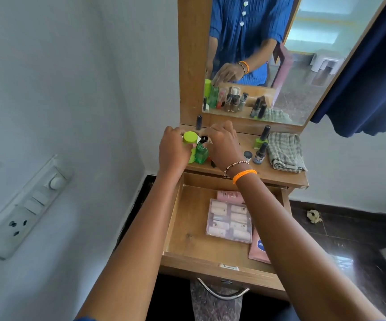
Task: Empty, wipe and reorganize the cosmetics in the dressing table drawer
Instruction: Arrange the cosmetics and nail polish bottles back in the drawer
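Setting bottles down on the dressing table top [277,176] is the step in hand, and it seems best done by packing them close at the back left so the front edge stays free for what is yet to come out. The left hand [173,150] is wrapped around a lime-capped bottle [190,137]; the right hand [222,143] curls over a green glass bottle [201,154] just beside it, though whether its fingers actually pinch the black cap I cannot tell. The two hands are close together, nearly touching.

Below, the open drawer [187,237] is not yet empty: a clear packet of small tubes [230,220], a pink tube [230,196] and a pink sachet [259,247] lie in it. A folded checked cloth [284,151] waits at the right of the top for wiping. Several nail polish bottles [262,137] stand upright between cloth and hands; a careless sweep of the right wrist could topple them.
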